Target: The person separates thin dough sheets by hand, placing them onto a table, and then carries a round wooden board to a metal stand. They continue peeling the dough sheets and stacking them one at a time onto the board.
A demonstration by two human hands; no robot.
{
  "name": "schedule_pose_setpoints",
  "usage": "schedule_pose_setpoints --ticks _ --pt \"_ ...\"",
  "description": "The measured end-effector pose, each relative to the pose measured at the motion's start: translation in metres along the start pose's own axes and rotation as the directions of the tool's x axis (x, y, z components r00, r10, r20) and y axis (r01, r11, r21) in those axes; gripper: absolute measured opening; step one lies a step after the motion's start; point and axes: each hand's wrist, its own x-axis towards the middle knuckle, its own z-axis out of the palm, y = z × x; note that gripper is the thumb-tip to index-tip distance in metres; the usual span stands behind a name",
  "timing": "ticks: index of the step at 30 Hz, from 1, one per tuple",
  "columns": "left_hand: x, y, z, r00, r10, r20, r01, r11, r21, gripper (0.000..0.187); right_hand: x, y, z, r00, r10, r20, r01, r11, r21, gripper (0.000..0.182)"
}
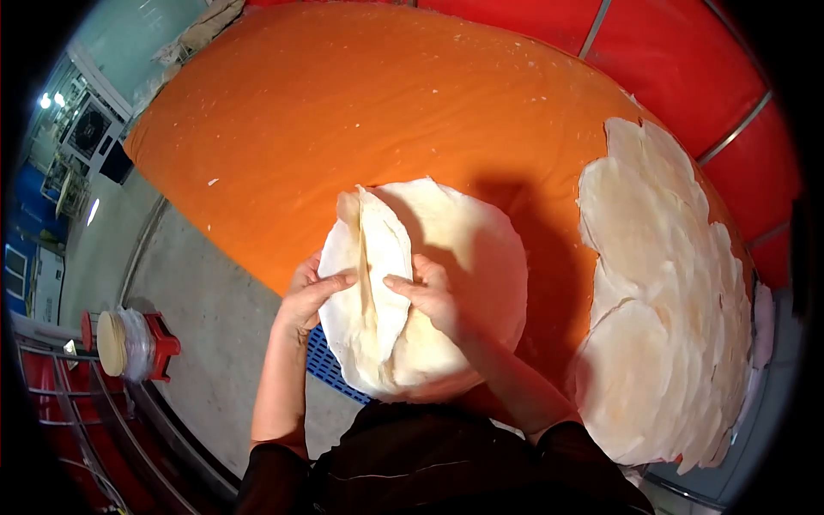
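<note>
A pale round stack of thin flatbread sheets (472, 249) lies in front of me, at the near edge of an orange cloth (343, 103). My left hand (311, 292) grips the stack's left rim, thumb on top and fingers underneath. With my right hand (427, 292) I pinch a folded-up flatbread sheet (384, 266), thumb on its face. That sheet stands raised along a crease, its edge lifted away from the layers at the left. The fingers below the bread are hidden.
Many overlapping flatbread sheets (661, 283) cover the right side of the orange surface. A red stool (163, 346) at the left bears a wrapped round stack (129, 343). A blue slatted mat (330, 365) lies on the grey floor (206, 300). Red padded panels (678, 69) rise behind.
</note>
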Motion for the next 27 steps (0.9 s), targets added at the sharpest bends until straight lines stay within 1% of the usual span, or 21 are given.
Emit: schedule_pose_setpoints --ticks 1,2,3,4,5,6,7,8,9,10,11,12,13,15,18,20,23,24,25,26,27 --pt "0.000 -0.003 -0.004 0.999 0.035 -0.031 -0.033 0.998 0.052 0.046 0.000 0.007 0.010 0.998 -0.046 -0.033 0.045 0.998 -0.038 0.029" --pt "0.000 -0.004 -0.008 0.999 0.015 -0.040 -0.012 0.998 0.063 0.046 0.001 0.009 0.016 0.994 -0.102 -0.046 0.089 0.968 -0.234 0.027" --pt "-0.002 -0.004 -0.014 0.999 -0.007 -0.050 0.010 0.997 0.074 0.046 0.000 0.010 0.022 0.986 -0.157 -0.048 0.123 0.898 -0.422 0.026" --pt "-0.002 -0.004 -0.018 0.998 -0.027 -0.059 0.032 0.996 0.083 0.047 0.000 0.012 0.027 0.977 -0.211 -0.039 0.147 0.791 -0.594 0.025" --pt "-0.001 -0.004 -0.024 0.996 -0.051 -0.078 0.060 0.991 0.117 0.047 0.003 0.019 0.030 0.959 -0.277 -0.062 0.187 0.782 -0.595 0.017" --pt "-0.003 -0.006 -0.027 0.989 0.005 -0.149 0.023 0.982 0.187 0.048 0.011 0.041 0.030 0.962 -0.268 -0.046 0.176 0.742 -0.647 0.016" --pt "-0.001 -0.012 -0.027 0.984 0.059 -0.168 -0.014 0.966 0.257 0.049 0.021 0.062 0.030 0.966 -0.258 -0.030 0.165 0.698 -0.697 0.015" --pt "0.002 -0.026 -0.049 0.982 -0.023 -0.190 0.065 0.974 0.217 0.047 0.025 0.069 0.028 0.965 -0.260 -0.033 0.160 0.687 -0.709 0.014" --pt "0.003 -0.028 -0.056 0.988 -0.148 -0.041 0.149 0.988 0.033 0.047 0.029 0.068 0.028 0.965 -0.262 -0.033 0.163 0.692 -0.703 0.012" --pt "-0.003 -0.029 -0.058 0.952 -0.223 0.209 0.271 0.931 -0.243 0.051 0.031 0.063 0.027 0.965 -0.263 -0.027 0.175 0.710 -0.682 0.010" --pt "0.007 -0.054 -0.095 0.949 -0.287 0.135 0.312 0.919 -0.242 0.055 0.031 0.052 0.018 0.965 -0.261 -0.031 0.179 0.741 -0.648 0.009" --pt "0.004 -0.060 -0.100 0.962 -0.270 0.029 0.272 0.951 -0.150 0.055 0.027 0.043 0.005 0.967 -0.253 -0.042 0.176 0.775 -0.606 0.007" --pt "0.011 -0.082 -0.129 0.959 -0.273 0.072 0.282 0.935 -0.216 0.055 0.023 0.031 -0.010 0.967 -0.243 -0.071 0.163 0.812 -0.560 0.006" --pt "0.017 -0.100 -0.146 0.951 -0.302 0.064 0.309 0.928 -0.207 0.054 0.014 0.010 -0.037 0.967 -0.214 -0.137 0.129 0.880 -0.458 0.006" --pt "0.015 -0.097 -0.137 0.928 -0.351 0.122 0.368 0.913 -0.177 0.051 0.007 -0.032 -0.068 0.954 -0.196 -0.229 0.117 0.941 -0.319 0.010" --pt "0.010 -0.095 -0.129 0.928 -0.359 0.099 0.371 0.916 -0.152 0.052 0.002 -0.068 -0.085 0.931 -0.185 -0.315 0.113 0.966 -0.231 0.013" --pt "0.005 -0.093 -0.116 0.933 -0.356 0.057 0.361 0.925 -0.118 0.052 -0.016 -0.126 -0.112 0.844 -0.113 -0.525 0.069 0.992 -0.102 0.019" --pt "0.005 -0.094 -0.111 0.937 -0.347 0.047 0.350 0.931 -0.102 0.052 -0.025 -0.142 -0.121 0.830 -0.265 -0.490 0.088 0.931 -0.354 0.021" --pt "0.003 -0.095 -0.107 0.939 -0.344 0.029 0.345 0.933 -0.099 0.052 -0.040 -0.153 -0.139 0.725 -0.687 -0.044 0.286 0.359 -0.889 0.017" --pt "0.001 -0.094 -0.106 0.942 -0.336 0.021 0.336 0.938 -0.088 0.052 -0.060 -0.165 -0.165 0.552 -0.630 0.545 0.321 -0.443 -0.837 0.015" --pt "0.001 -0.094 -0.106 0.944 -0.329 0.014 0.329 0.941 -0.078 0.052 -0.071 -0.174 -0.190 0.509 -0.705 0.493 0.391 -0.321 -0.862 0.016"
